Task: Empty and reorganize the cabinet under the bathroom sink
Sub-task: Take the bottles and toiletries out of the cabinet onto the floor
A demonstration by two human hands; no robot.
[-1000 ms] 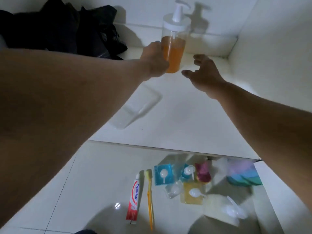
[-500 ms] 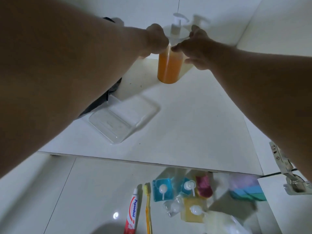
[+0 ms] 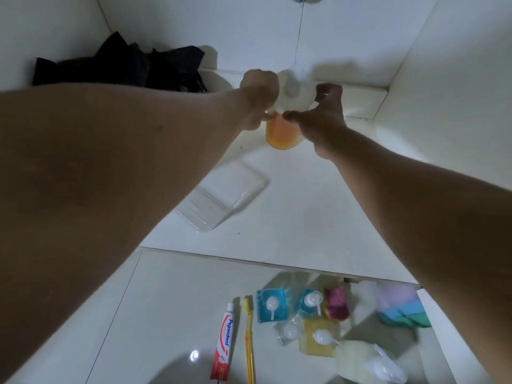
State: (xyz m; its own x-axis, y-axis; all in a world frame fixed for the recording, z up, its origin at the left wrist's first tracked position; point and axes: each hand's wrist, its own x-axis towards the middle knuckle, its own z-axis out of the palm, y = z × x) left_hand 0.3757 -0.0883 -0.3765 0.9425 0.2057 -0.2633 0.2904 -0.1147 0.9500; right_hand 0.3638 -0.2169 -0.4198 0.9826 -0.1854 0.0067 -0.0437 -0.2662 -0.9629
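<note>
Since a second ago the right hand [image 3: 322, 120] has closed the gap and now sits on the pump bottle [image 3: 279, 135]. Back then it hung open beside the bottle, and only the left hand [image 3: 259, 98] had hold of it. Both hands now meet at the bottle's upper part. The left is curled round it from the left side. The right has its thumb at the collar and its fingers arched over the white top, which is a blur. The orange liquid shows below the two hands.

The bottle is at the back of the cabinet floor [image 3: 304, 212], near the rear wall. I cannot tell whether its base rests on the shelf or is just off it.

Nearer the opening a clear plastic tray [image 3: 221, 198] lies flat on the cabinet floor, partly under the left forearm. A dark cloth [image 3: 133, 65] is heaped in the back left corner.

Outside the cabinet, on the tiled floor [image 3: 171, 300], a toothpaste tube [image 3: 223, 347] and a yellow toothbrush [image 3: 248, 336] lie side by side. Just to their right is a cluster of small containers: a blue bottle [image 3: 271, 304], a yellow bottle [image 3: 318, 339] and a red pouch [image 3: 336, 303]. Pastel sponges [image 3: 401, 309] sit at the far right.
</note>
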